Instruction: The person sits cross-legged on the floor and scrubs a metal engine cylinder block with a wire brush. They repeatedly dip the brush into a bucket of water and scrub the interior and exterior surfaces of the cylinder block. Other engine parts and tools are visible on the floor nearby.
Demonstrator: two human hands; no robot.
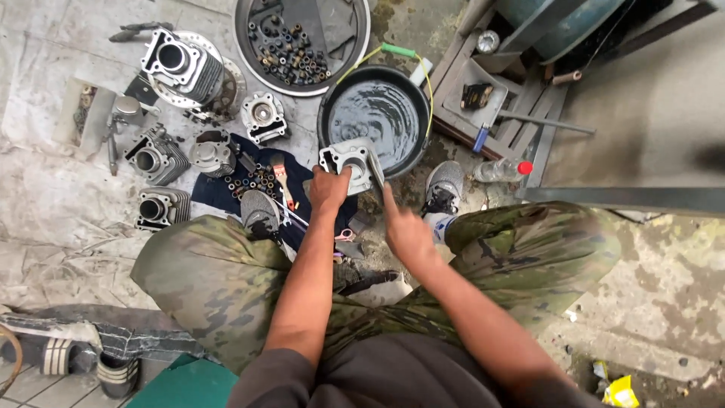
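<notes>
- Left hand [329,190] grips engine cylinder [349,162] at rim of black basin [417,143].
- Right hand [405,230] clenched on a metal tool [375,172], against cylinder.
- 3 more cylinders [156,156] left.

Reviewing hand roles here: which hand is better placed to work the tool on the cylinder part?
Probably the right hand: it already holds the slim tool against the cylinder part, which the left hand steadies.

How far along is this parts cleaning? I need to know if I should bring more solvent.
Hard to call anything finished: three finned cylinders lie on the floor at the left, their cleanliness unclear. In hand: the left hand holds a cylinder block over the basin of dark liquid, while the right hand works it with a brush. Left: small parts in the round tray.
</notes>
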